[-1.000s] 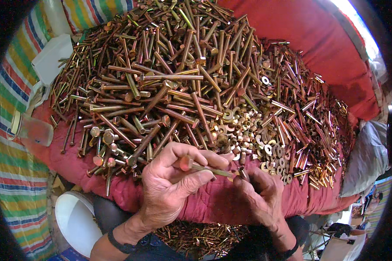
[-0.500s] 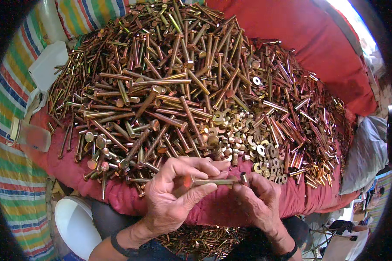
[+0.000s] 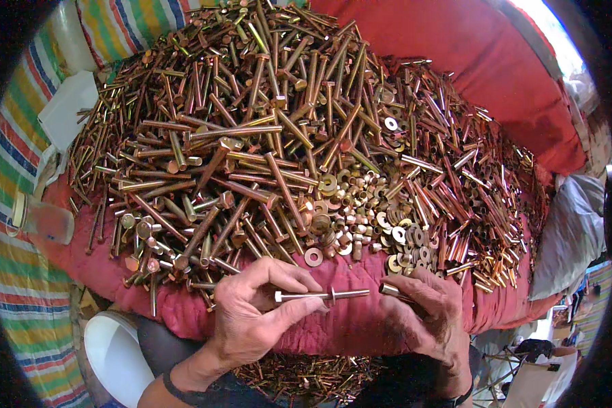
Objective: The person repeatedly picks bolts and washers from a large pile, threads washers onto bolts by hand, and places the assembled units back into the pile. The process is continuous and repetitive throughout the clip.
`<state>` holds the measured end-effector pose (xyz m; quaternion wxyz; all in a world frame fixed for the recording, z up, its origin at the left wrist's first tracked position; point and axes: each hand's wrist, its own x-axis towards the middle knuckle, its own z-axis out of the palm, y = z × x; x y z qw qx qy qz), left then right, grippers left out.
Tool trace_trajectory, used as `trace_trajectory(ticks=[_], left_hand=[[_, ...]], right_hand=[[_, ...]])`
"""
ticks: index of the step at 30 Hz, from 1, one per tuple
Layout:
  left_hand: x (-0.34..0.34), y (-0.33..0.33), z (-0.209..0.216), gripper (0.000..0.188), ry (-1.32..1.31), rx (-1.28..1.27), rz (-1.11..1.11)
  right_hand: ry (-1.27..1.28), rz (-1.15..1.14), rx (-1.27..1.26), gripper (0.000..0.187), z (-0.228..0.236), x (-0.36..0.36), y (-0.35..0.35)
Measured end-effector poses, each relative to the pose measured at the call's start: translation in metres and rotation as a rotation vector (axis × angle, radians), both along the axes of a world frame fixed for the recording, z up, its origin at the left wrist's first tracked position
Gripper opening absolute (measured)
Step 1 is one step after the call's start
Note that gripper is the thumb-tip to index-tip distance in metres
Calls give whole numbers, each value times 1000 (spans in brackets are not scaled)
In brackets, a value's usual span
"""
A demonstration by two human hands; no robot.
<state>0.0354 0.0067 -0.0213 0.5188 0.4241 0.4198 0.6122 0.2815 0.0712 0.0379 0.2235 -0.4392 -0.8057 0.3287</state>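
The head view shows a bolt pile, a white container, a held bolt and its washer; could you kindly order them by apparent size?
Bolt pile
White container, as far as it shows
Held bolt, in the left hand
Its washer

Worn at head height, a wide fisheye camera looks down and forward at close range, the bare left hand [image 3: 246, 314] and bare right hand [image 3: 434, 314] near, the heaped brassy metal bolts [image 3: 234, 132] farther off
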Motion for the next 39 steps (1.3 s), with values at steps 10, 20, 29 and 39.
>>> trace_trajectory(ticks=[10, 20, 29, 39], left_hand=[[-1, -1, 10, 20, 7, -79, 21], [1, -2, 3, 10, -35, 21, -189], [14, -5, 3, 40, -75, -137, -421], [3, -13, 13, 30, -88, -389, -468]], right_hand=[[97, 97, 33, 32, -8, 14, 3], [61, 257, 104, 42, -15, 20, 1], [200, 465, 323, 42, -16, -41, -11], [-177, -2, 432, 25, -54, -40, 27]])
